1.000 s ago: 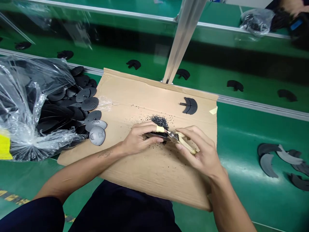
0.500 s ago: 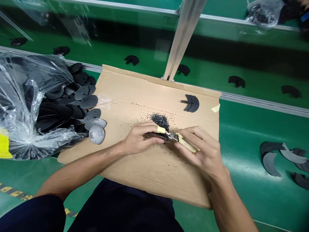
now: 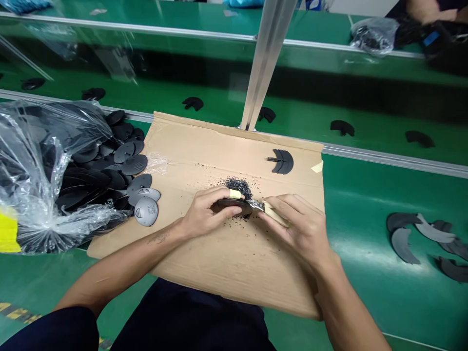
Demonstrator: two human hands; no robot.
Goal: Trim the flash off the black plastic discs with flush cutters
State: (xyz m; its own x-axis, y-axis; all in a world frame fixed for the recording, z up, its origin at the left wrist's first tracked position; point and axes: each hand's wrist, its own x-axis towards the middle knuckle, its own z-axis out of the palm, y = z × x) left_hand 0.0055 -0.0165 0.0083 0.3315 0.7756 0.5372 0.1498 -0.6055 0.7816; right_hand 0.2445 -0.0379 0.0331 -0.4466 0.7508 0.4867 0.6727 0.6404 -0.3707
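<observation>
Between thumb and fingers, my left hand (image 3: 206, 209) pinches a black disc-like plastic part (image 3: 237, 204), tilted over the cardboard sheet (image 3: 219, 263). Pale tape wraps one of its fingertips. My right hand (image 3: 302, 219) is closed around side cutters (image 3: 272, 212) with pale yellow grips. The metal jaws of the cutters meet the right edge of the part; whether they are fully closed is too small to tell. Beneath and behind the part lies a heap of small black clippings (image 3: 239, 186), scattered over the cardboard.
At left, a clear plastic bag (image 3: 40, 161) spills black oval discs (image 3: 135, 165) onto the cardboard. A black curved piece (image 3: 283, 162) lies at the cardboard's back right. More curved pieces (image 3: 404, 243) rest on the green table at right. A metal post (image 3: 261, 73) stands behind.
The view has shifted slightly, showing more of the far side. The part in my left hand is turned so more of its dark face shows. The cutters stay at its right edge.
</observation>
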